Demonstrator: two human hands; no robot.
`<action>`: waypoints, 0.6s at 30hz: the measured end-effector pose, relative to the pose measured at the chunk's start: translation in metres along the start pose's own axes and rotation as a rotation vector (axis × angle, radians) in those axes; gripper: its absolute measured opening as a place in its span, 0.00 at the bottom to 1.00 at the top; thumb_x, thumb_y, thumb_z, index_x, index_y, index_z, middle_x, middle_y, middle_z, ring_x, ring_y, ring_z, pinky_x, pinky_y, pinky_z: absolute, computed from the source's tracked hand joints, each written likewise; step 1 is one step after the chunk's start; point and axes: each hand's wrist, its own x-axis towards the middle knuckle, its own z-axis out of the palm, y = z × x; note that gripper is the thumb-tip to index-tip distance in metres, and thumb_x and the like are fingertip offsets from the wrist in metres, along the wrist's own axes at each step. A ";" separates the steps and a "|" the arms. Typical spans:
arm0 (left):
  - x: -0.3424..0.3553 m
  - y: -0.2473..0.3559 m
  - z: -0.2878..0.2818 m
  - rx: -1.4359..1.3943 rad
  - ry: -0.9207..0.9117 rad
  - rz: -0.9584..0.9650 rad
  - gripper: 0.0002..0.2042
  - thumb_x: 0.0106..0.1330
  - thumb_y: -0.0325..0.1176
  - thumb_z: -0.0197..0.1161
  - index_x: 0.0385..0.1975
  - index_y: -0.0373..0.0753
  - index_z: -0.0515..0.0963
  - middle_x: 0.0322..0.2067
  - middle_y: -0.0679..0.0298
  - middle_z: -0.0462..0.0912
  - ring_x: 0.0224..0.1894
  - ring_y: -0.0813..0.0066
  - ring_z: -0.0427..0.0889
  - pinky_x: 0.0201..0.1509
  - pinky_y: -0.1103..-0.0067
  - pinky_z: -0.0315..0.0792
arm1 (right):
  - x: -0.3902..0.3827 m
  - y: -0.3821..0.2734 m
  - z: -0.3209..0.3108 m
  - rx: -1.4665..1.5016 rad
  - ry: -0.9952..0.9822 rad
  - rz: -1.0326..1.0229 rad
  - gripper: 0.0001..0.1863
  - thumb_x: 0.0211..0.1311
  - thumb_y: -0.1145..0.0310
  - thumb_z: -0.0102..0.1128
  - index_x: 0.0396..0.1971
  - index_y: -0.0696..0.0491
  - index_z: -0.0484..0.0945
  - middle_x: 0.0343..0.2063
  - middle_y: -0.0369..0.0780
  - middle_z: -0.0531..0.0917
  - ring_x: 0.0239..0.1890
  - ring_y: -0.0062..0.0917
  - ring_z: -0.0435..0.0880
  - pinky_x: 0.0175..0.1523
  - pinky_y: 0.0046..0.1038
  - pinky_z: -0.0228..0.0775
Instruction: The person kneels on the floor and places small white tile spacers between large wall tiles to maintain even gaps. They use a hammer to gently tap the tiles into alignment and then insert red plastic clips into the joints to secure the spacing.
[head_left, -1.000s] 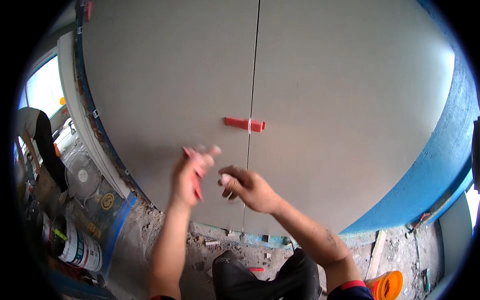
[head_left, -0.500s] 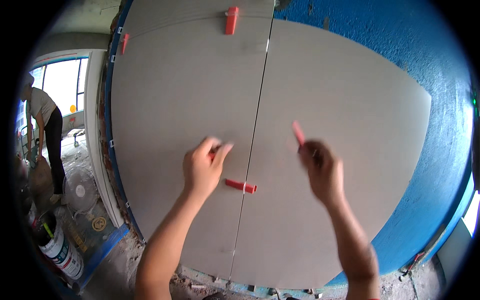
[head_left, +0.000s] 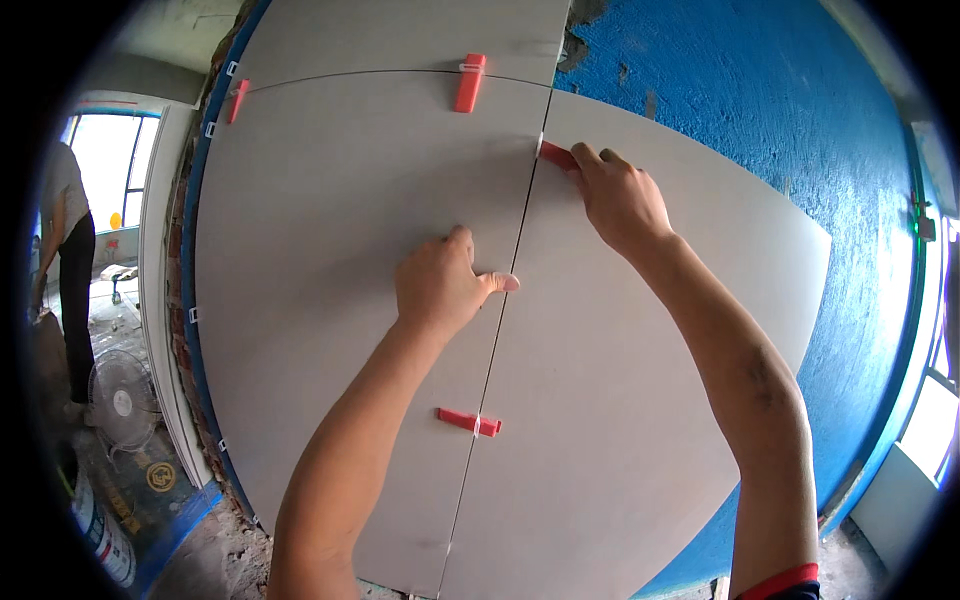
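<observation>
Red wedge point(head_left: 556, 155) pinched by right hand point(head_left: 620, 200), left hand point(head_left: 440, 285) flat on grey tile point(head_left: 330, 220)

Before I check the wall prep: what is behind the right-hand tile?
Blue-coated wall shows above and right of the right-hand tile, with a bare patch near its top corner. What lies directly behind the tile is covered.

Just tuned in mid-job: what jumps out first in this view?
The right hand presses a red wedge into the top of the vertical joint between two large grey wall tiles. The left hand rests flat beside that joint. To the right, bare wall is vivid blue.
</observation>
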 end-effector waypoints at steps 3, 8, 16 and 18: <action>0.000 -0.010 0.003 0.031 0.059 0.053 0.33 0.39 0.65 0.75 0.18 0.41 0.66 0.11 0.66 0.69 0.15 0.67 0.71 0.19 0.71 0.63 | 0.002 -0.002 0.004 0.054 0.061 -0.041 0.12 0.73 0.69 0.49 0.52 0.53 0.72 0.35 0.47 0.83 0.33 0.39 0.87 0.34 0.35 0.83; 0.004 -0.012 0.013 0.002 0.060 0.090 0.32 0.40 0.65 0.75 0.20 0.41 0.67 0.11 0.67 0.69 0.13 0.68 0.71 0.18 0.72 0.64 | 0.026 -0.011 0.016 0.063 0.139 -0.075 0.18 0.76 0.58 0.47 0.55 0.55 0.70 0.35 0.48 0.83 0.31 0.38 0.87 0.33 0.35 0.82; 0.004 -0.017 0.017 -0.017 0.079 0.122 0.31 0.41 0.62 0.76 0.20 0.40 0.68 0.11 0.66 0.72 0.14 0.67 0.74 0.19 0.72 0.67 | 0.039 -0.060 0.006 -0.048 -0.029 0.292 0.32 0.74 0.43 0.41 0.49 0.62 0.70 0.26 0.49 0.84 0.28 0.39 0.88 0.32 0.34 0.81; 0.005 -0.017 0.021 -0.040 0.113 0.150 0.30 0.42 0.60 0.77 0.20 0.40 0.69 0.12 0.65 0.73 0.14 0.66 0.75 0.19 0.71 0.68 | 0.043 -0.062 0.012 -0.066 0.048 0.351 0.29 0.75 0.45 0.41 0.47 0.61 0.71 0.24 0.47 0.84 0.26 0.40 0.88 0.31 0.35 0.81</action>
